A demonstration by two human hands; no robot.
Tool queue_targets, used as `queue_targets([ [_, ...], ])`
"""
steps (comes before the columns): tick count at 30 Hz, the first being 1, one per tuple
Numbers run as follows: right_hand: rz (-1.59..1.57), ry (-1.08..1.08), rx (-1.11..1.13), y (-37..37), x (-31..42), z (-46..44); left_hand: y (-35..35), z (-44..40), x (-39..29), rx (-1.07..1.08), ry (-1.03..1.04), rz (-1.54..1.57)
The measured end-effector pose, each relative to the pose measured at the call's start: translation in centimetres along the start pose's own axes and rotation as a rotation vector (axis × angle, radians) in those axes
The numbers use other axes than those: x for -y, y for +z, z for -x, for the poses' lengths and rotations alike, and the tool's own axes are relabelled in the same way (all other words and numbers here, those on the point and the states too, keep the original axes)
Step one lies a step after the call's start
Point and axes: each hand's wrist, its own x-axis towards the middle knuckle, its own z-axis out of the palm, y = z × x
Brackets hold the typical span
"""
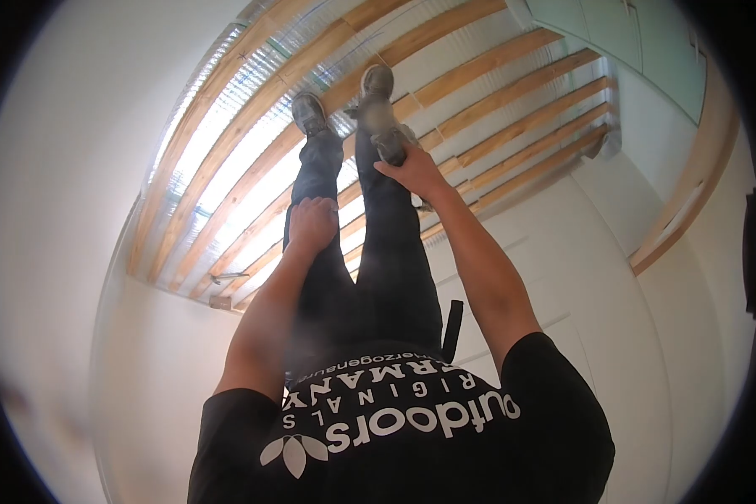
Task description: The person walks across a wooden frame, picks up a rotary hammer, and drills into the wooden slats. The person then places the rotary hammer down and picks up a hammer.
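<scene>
Looking forward and steeply down from the wearer's own head, running from the black shirt (pixel 412 475), very near, past the left hand (pixel 313 223) and the right hand (pixel 413 172) at middle range, out to the shoes (pixel 309 114) at the far end. Facing the same way as the wearer, so showing left on the left and the lettering (pixel 458 420) upside down. Spreading very wide, bowing the wooden battens (pixel 489 63) into curves, reaching pale green panels (pixel 659 50) at far right, and darkening to black around the rounded edge.
</scene>
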Motion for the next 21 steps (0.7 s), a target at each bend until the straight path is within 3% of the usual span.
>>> queue_targets([
  [4, 0.012, -0.03, -0.021, 2.4, -1.9, -2.4, 1.5, -1.5, 1.6, -0.118, 0.049, -0.04],
  [6, 0.001, -0.01, -0.031, 3.4, -2.7, -3.3, 2.3, -2.1, 2.3, -0.013, -0.085, 0.054],
  [8, 0.004, 0.001, -0.033, 4.2, -3.3, -3.7, 2.9, -2.4, 2.4, -0.006, -0.089, 0.051],
  [10, 0.028, 0.004, -0.022, 4.0, -2.8, -3.2, 2.0, -2.4, 0.3, -0.097, 0.035, -0.043],
  [21, -0.05, 0.012, -0.037, 4.4, -3.5, -3.4, 1.7, -3.9, -1.9, -0.011, 0.028, -0.125],
])
